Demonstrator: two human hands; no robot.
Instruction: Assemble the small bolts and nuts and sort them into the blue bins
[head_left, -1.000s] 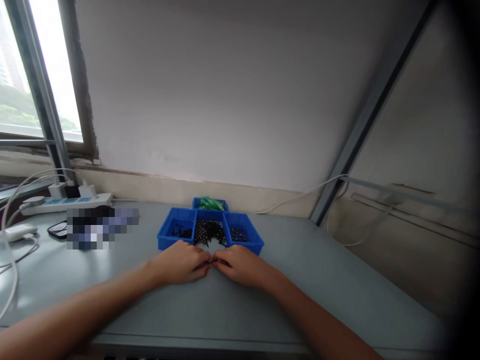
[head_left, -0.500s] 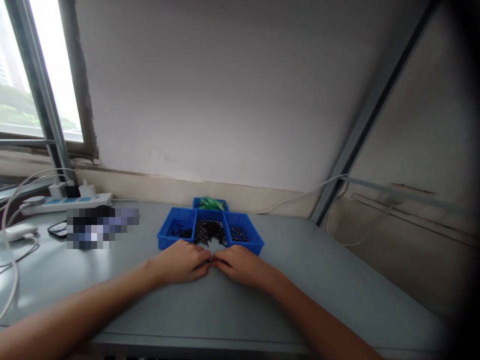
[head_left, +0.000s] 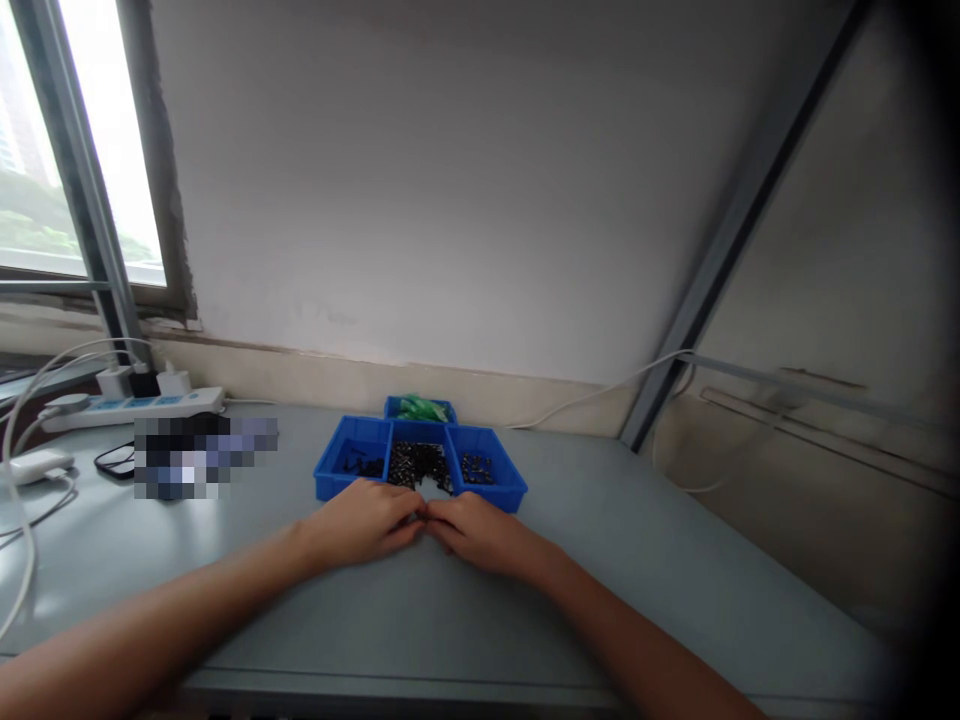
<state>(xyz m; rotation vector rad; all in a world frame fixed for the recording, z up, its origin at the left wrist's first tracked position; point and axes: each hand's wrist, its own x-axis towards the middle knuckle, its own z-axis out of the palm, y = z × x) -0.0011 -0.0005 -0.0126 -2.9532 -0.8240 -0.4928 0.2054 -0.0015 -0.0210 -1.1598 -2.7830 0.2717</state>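
Note:
My left hand (head_left: 375,522) and my right hand (head_left: 474,530) meet fingertip to fingertip just in front of the blue bins. Both are closed in a pinch around something small and dark that the fingers mostly hide; I cannot make out its kind. Behind my left hand is the left blue bin (head_left: 327,478), holding small black parts (head_left: 364,466). The middle bin has many small dark metallic parts (head_left: 420,462), with a pale bare patch at its front. Beyond my right hand, the right blue bin (head_left: 510,478) contains several small dark parts with shiny spots (head_left: 477,467).
Against the wall, a smaller blue bin (head_left: 391,408) holds green plastic wrapping (head_left: 424,407). At left lie a white power strip (head_left: 169,402) with plugs and cables, a white adapter (head_left: 41,464) and a blurred-out item (head_left: 199,455). A white cable (head_left: 592,392) runs along the right back.
The fingertips have shifted very slightly and are still pressed together. The bins and other things stay where they were.

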